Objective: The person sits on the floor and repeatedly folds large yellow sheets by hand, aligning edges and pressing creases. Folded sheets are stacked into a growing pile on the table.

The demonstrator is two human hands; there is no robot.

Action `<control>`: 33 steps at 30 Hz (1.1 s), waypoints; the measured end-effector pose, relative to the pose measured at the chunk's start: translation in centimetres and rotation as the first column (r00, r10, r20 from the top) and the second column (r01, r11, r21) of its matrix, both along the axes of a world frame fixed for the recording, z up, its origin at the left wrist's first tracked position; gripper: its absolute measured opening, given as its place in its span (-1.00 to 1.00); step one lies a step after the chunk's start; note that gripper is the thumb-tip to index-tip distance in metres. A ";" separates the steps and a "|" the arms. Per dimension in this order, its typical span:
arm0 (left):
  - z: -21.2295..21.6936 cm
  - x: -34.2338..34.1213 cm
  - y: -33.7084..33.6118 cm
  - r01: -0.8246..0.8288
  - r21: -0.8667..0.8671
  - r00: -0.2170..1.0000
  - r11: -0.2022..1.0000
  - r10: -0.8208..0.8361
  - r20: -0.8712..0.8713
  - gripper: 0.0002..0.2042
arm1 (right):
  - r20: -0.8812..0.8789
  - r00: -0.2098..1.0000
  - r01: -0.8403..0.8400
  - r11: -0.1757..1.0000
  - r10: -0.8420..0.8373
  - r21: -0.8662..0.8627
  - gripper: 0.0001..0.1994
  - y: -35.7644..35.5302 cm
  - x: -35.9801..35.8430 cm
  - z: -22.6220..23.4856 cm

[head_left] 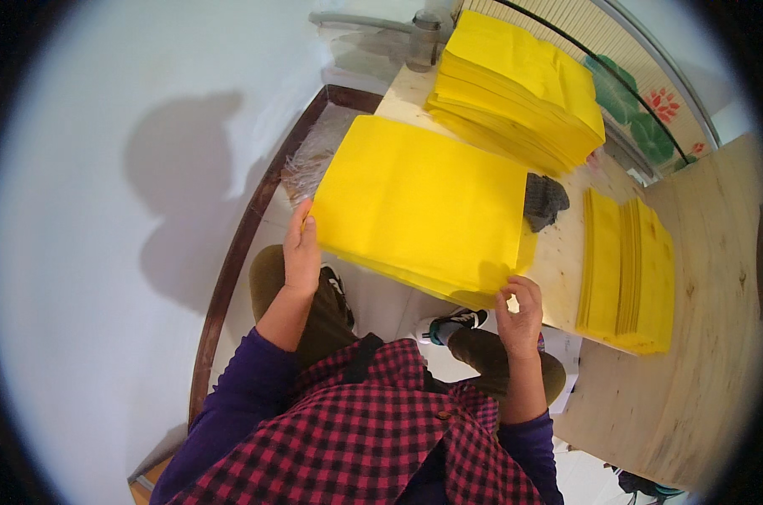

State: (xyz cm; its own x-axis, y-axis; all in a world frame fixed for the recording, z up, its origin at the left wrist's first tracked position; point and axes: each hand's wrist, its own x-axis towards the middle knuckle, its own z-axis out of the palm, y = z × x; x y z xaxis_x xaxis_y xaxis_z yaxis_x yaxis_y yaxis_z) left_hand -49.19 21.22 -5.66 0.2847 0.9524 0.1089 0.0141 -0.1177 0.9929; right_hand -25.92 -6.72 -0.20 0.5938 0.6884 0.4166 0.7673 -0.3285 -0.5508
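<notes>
Head view: left hand (301,252) pinched near-left corner of yellow paper sheaf (419,206), fingers closed on its edge. Right hand (520,313) gripped opposite near corner, thumb and fingers clamped on sheets. Sheaf spanned between grips, overhanging near edge of plywood table (567,252), likely so both corners could be squared. Beyond grips: tall yellow paper stack (516,88). Right of right hand: smaller folded yellow pile (626,269). Dark cloth (543,200) just beyond sheaf's far-right corner.
</notes>
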 end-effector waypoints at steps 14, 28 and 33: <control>2.4 0.4 7.9 0.280 -0.021 0.941 0.960 -0.279 -0.193 -0.51 | -0.261 0.962 0.105 0.988 -0.073 0.112 -0.60 2.1 3.9 0.0; 2.6 9.4 14.1 0.423 -0.433 0.859 0.796 -0.505 -0.090 -0.34 | -0.453 0.875 0.109 0.981 -0.172 -0.163 -0.33 4.1 4.3 -1.9; 1.4 9.2 14.0 0.349 -0.219 0.883 0.911 -0.398 -0.248 -0.45 | -0.293 0.934 0.174 0.976 -0.204 -0.128 -0.43 4.0 4.2 -2.5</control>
